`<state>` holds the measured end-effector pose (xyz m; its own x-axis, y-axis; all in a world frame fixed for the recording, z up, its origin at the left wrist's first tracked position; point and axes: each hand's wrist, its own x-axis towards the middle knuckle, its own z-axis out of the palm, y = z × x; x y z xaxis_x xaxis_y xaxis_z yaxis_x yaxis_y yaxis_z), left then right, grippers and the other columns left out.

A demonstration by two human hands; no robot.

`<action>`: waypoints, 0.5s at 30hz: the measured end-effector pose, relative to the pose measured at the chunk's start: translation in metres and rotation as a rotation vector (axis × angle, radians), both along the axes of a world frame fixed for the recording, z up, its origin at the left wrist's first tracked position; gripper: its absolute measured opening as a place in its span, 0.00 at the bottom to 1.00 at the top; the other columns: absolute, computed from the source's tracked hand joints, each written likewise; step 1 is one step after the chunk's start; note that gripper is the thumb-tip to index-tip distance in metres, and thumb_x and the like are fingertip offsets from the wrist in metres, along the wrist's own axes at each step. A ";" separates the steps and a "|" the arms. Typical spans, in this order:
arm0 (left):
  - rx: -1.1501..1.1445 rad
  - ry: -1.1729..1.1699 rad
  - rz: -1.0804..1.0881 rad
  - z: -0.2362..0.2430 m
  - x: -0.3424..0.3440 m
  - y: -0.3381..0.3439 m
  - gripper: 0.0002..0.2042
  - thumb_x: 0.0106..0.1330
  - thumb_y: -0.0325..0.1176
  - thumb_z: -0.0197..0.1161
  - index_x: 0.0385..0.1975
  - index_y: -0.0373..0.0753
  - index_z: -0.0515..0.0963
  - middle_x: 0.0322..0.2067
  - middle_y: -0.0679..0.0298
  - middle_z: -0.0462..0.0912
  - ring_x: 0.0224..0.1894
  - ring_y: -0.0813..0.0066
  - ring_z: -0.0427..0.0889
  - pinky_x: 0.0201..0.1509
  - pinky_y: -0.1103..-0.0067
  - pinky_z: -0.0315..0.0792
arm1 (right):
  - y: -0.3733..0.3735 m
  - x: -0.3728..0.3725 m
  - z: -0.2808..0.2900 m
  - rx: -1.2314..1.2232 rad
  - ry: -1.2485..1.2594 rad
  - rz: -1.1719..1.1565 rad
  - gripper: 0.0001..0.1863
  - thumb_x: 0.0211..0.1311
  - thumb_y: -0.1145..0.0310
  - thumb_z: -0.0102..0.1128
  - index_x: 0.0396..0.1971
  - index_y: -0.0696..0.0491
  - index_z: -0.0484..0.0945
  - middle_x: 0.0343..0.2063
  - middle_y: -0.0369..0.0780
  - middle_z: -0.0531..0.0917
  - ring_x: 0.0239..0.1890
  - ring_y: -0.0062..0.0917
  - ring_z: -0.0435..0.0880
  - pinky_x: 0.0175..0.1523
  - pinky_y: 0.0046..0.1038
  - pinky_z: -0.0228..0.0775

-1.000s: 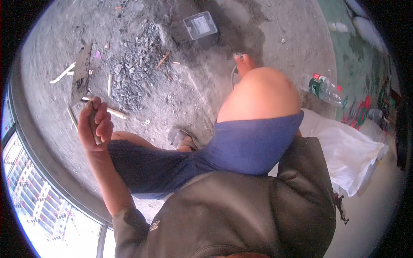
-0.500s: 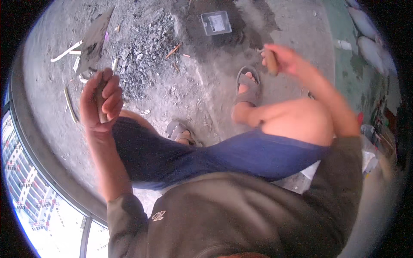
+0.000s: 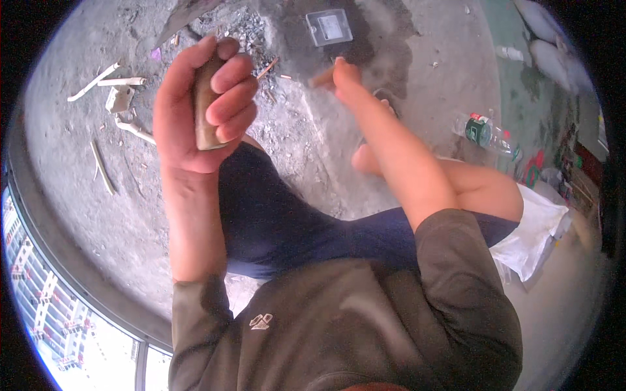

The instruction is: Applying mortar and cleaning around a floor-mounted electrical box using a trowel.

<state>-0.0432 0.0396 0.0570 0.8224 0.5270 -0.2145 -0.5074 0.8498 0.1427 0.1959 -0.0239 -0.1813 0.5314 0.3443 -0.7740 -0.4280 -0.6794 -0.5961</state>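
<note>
In the left hand [image 3: 177, 120] sits a tan handle [image 3: 207, 117], in the right hand [image 3: 347, 76] a brownish object [image 3: 321, 79].

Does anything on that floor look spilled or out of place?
Yes. A transparent plastic bottle with a green label lies on its side at right, and thin off-white strips are scattered untidily at left. A dark, irregular patch around the clear rectangular plastic box looks damp, possibly a spill.
</note>
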 end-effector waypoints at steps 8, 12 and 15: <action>-0.014 -0.028 0.098 -0.008 -0.027 0.006 0.11 0.69 0.36 0.41 0.31 0.35 0.66 0.20 0.68 0.62 0.13 0.82 0.61 0.09 0.85 0.58 | 0.009 -0.041 -0.010 -0.007 0.150 0.040 0.17 0.66 0.54 0.42 0.39 0.54 0.67 0.31 0.45 0.77 0.23 0.36 0.79 0.18 0.36 0.72; -0.021 0.026 0.127 -0.002 -0.034 0.004 0.11 0.70 0.36 0.41 0.31 0.35 0.65 0.19 0.68 0.62 0.13 0.82 0.61 0.09 0.85 0.58 | 0.005 -0.060 -0.009 0.002 0.248 0.043 0.17 0.66 0.54 0.40 0.39 0.55 0.66 0.31 0.45 0.76 0.23 0.35 0.79 0.17 0.33 0.73; 0.001 0.029 0.123 0.001 -0.036 0.004 0.11 0.70 0.36 0.41 0.31 0.35 0.65 0.19 0.68 0.62 0.13 0.82 0.61 0.08 0.85 0.58 | 0.007 -0.084 -0.013 0.026 0.306 0.062 0.17 0.66 0.54 0.40 0.40 0.55 0.65 0.31 0.45 0.76 0.23 0.34 0.79 0.17 0.32 0.73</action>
